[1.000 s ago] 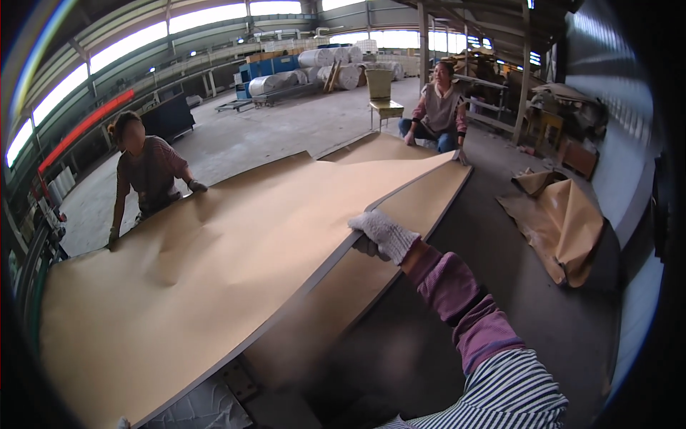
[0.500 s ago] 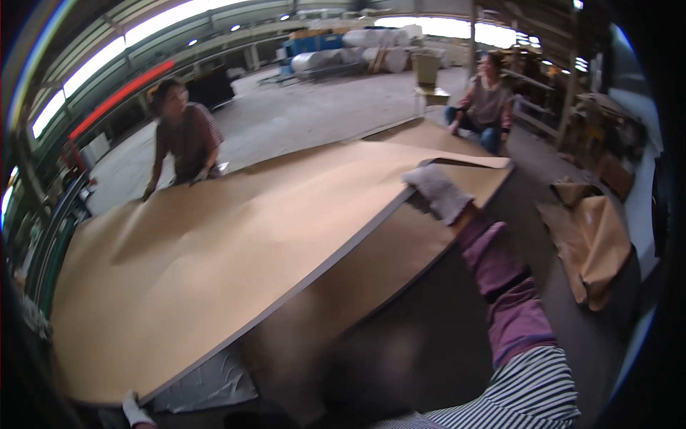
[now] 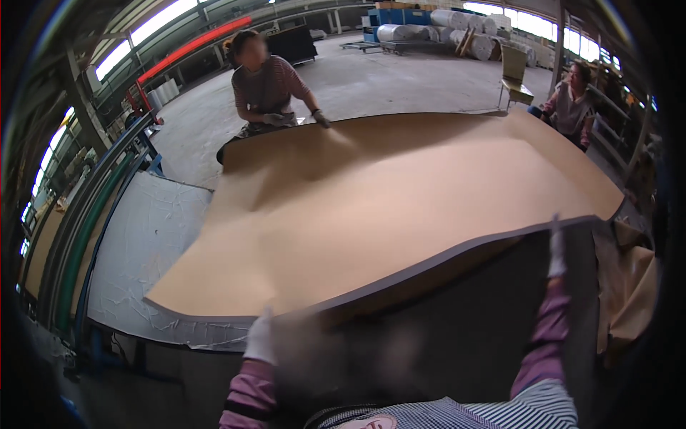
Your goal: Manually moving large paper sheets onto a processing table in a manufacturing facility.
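A large tan sheet (image 3: 400,193) with a grey edge spreads across the middle, its near edge lifted and wavy. My left hand (image 3: 260,342), in a white glove, grips that near edge at the lower left. Farther right, my right hand (image 3: 557,247), also gloved, holds the same edge near its right corner, arm stretched out. The fingertips of both hands are partly hidden or blurred at the sheet. Under its left end shows a wrinkled grey-white sheet (image 3: 146,243). Across from me a co-worker's gloved hand (image 3: 321,119) rests at the far edge.
A second person (image 3: 572,107) is low down at the far right, by a chair (image 3: 514,75). A frame with a green roller (image 3: 78,264) stands at left. Crumpled tan material (image 3: 629,293) lies at right. Wrapped rolls (image 3: 450,32) are stacked at the back.
The tan sheet has shifted right, uncovering the grey-white sheet at left. My left hand has moved right with its edge. The co-worker opposite has straightened up, and my view has turned left.
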`<state>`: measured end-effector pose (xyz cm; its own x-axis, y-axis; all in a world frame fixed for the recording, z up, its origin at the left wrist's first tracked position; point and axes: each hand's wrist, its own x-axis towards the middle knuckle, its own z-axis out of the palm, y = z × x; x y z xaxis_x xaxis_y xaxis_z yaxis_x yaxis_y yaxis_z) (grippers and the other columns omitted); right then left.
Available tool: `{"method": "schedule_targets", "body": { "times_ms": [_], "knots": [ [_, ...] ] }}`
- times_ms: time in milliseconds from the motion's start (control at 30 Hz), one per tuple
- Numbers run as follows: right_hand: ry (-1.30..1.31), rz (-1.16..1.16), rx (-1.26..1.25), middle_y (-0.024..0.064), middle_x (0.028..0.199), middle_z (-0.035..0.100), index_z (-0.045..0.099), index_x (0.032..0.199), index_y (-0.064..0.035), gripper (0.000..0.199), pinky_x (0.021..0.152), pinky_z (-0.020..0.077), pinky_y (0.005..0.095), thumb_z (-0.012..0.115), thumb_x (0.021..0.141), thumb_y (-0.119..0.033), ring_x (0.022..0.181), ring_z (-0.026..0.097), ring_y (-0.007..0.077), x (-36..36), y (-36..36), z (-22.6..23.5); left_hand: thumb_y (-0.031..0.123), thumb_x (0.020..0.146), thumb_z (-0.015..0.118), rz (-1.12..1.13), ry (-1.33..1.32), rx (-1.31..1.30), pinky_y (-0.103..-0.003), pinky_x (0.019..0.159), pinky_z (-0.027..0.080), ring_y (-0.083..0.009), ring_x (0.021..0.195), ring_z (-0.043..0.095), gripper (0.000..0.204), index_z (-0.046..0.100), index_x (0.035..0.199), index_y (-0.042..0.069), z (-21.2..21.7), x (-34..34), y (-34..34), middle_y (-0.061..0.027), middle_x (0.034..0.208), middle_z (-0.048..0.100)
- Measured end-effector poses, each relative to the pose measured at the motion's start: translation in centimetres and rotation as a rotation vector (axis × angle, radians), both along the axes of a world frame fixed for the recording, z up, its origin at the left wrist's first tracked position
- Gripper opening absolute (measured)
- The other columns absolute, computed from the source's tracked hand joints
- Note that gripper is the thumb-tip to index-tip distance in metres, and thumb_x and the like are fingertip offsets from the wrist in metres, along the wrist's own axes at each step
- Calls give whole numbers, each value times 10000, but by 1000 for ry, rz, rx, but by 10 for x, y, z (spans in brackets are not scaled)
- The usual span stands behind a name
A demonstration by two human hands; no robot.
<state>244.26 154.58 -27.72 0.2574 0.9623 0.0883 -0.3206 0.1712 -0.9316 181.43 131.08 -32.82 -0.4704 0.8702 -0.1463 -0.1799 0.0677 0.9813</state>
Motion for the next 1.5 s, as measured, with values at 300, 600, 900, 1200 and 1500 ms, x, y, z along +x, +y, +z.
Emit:
{"method": "schedule_targets", "body": {
  "times_ms": [300, 600, 900, 1200, 1500],
  "knots": [
    [-266, 108, -450, 80, 964, 617, 601, 1035, -35, 305, 781, 478, 356, 662, 823, -245, 834, 596, 226, -323, -54, -155, 319, 861, 661, -198, -881, -147, -438, 893, 464, -228, 986, 552, 471, 535, 1163, -20, -34, 166, 106, -95, 1093, 578],
    [311, 158, -1016, 150, 1381, 422, 417, 1332, -37, 663, 1010, 318, 511, 695, 793, -305, 1206, 420, 339, -289, -42, -223, 150, 855, 617, 297, -555, -429, -362, 539, 543, -240, 821, 606, 320, 516, 1102, -26, -112, 59, 62, -145, 1014, 589],
    [-35, -34, -1138, 77, 965, 605, 571, 1058, -93, 223, 618, 494, 386, 607, 859, -188, 768, 580, 222, -279, -16, -313, 103, 872, 564, -30, -576, -691, -268, 425, 409, -113, 489, 449, 52, 542, 866, 57, -138, 8, 47, -41, 677, 506],
    [-144, 292, -1183, 14, 1085, 577, 554, 1151, -160, 326, 713, 479, 418, 630, 849, -257, 921, 549, 201, -313, -44, -326, 106, 903, 510, 783, -454, -342, -257, 430, 267, -97, 452, 319, 227, 406, 709, 165, -91, -187, -102, 42, 561, 326],
    [-923, 410, -887, -22, 552, 473, 557, 673, -117, 320, 374, 299, 250, 557, 880, -360, 397, 390, 97, -318, -98, -137, 491, 801, 668, 1294, -157, -648, -397, 833, 406, -134, 992, 411, 997, 30, 1479, 133, -177, -298, -241, -34, 1423, 393]
  ]
}}
